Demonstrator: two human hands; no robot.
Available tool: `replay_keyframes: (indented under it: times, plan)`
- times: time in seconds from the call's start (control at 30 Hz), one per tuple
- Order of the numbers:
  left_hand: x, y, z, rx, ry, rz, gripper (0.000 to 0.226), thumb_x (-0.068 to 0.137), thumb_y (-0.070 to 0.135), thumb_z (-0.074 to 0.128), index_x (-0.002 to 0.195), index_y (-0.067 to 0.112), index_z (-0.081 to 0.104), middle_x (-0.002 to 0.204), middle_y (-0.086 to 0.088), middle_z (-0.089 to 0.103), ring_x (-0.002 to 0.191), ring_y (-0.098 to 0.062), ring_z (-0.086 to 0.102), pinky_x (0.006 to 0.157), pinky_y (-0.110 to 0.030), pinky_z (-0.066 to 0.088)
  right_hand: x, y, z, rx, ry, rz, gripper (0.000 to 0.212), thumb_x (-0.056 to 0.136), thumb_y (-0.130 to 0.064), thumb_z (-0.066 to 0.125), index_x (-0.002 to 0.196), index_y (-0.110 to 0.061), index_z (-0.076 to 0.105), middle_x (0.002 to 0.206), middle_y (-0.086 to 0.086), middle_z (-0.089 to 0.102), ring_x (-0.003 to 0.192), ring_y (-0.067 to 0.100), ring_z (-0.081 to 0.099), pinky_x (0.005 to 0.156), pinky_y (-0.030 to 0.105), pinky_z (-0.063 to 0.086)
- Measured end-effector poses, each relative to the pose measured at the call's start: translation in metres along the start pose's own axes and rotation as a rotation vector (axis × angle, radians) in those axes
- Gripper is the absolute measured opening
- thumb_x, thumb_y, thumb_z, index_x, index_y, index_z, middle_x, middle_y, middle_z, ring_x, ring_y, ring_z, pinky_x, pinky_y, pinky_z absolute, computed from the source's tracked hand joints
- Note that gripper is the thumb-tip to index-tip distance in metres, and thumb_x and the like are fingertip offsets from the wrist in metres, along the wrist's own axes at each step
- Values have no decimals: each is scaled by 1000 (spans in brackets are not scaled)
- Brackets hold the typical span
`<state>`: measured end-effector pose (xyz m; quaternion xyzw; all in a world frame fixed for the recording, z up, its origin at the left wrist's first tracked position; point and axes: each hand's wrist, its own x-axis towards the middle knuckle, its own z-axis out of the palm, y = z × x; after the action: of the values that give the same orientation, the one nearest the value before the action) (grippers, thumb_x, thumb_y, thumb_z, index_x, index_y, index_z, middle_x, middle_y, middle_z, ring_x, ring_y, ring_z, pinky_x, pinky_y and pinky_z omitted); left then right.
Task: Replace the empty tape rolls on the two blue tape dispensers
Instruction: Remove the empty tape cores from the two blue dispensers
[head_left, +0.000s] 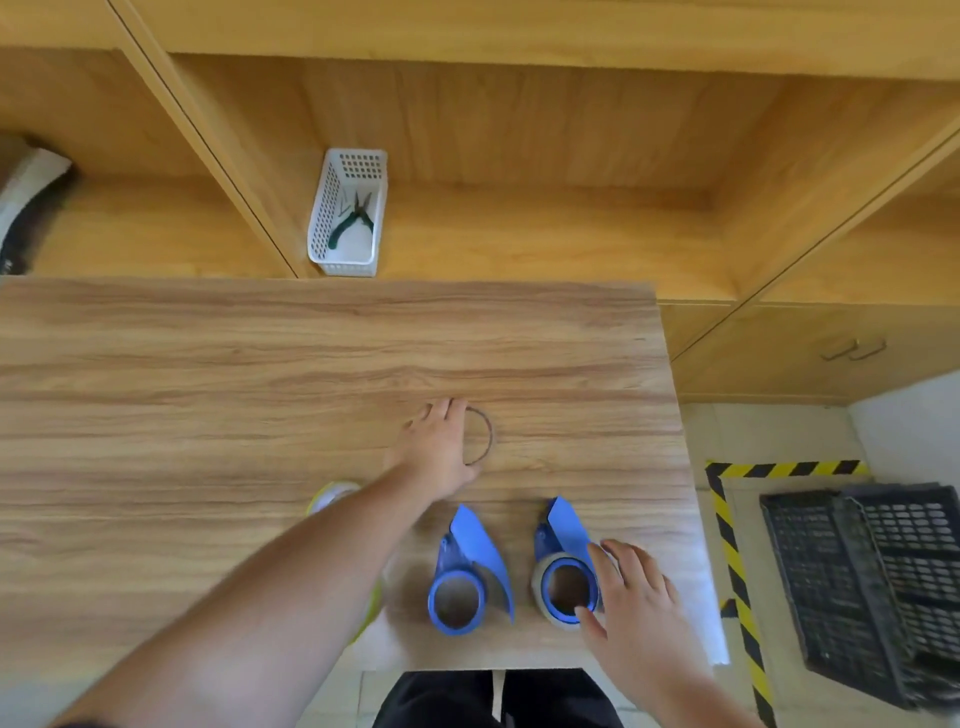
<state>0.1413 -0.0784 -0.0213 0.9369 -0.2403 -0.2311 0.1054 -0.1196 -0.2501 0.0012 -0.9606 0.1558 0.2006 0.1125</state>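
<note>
While the left arm reaches far out over the wooden table (208, 364), the left hand (441, 447) lies flat with its fingers spread on a thin brown ring (485, 434), an empty tape roll, at about 12 o'clock from the two dispensers. The hand covers the ring's left half; I cannot tell if it grips the ring or just rests on it. Under that arm, at 9 o'clock from the dispensers, two yellowish tape rolls (332, 496) peek out, mostly hidden.

Near the table's front edge stand two blue tape dispensers. The left dispenser (467, 571) has a bare blue hub with no tape on it. Just beside it, at 3 o'clock, the right dispenser (563, 566) has a clear tape roll (540, 587) around its hub. The right hand (631, 608) is loose and open, its thumb and fingers touching that dispenser's right side.

Far back at 11 o'clock, one white basket (324, 218) holds one pair of pliers (356, 218). On the floor at 3 o'clock sits one black crate (862, 582).
</note>
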Motion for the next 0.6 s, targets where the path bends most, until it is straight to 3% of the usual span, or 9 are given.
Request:
replay_keyframes:
  times: [0.1,0.27,0.5,0.6]
  plan:
    - [16,-2,6,13,-16,-28,95,72,58,78,149,21,36,146,-2,47,134,-28,49,107,-44,46,-5,9,-1,6,-28,42,68,74,-48,75,133,-21,57,130,-1,61,122,25,57,90,40,55]
    - [30,-5,18,5,-65,-83,98,73,55,80,152,23,32,150,-1,43,135,-29,46,104,-46,46,-9,16,-4,105,-7,102,72,63,-38,87,124,-24,50,119,2,67,108,30,65,77,43,60]
    - [35,-13,28,-31,-86,-122,103,71,56,81,153,20,31,150,-6,43,136,-32,45,105,-48,47,-11,20,-13,105,-31,37,57,90,-41,63,139,-25,40,142,-3,50,132,25,45,102,40,47]
    - [28,-7,26,-14,-58,-110,111,69,53,83,157,22,23,159,-2,30,142,-30,35,112,-46,38,-8,22,-17,135,-89,41,60,96,-43,52,149,-28,28,148,-5,43,133,21,40,106,34,41]
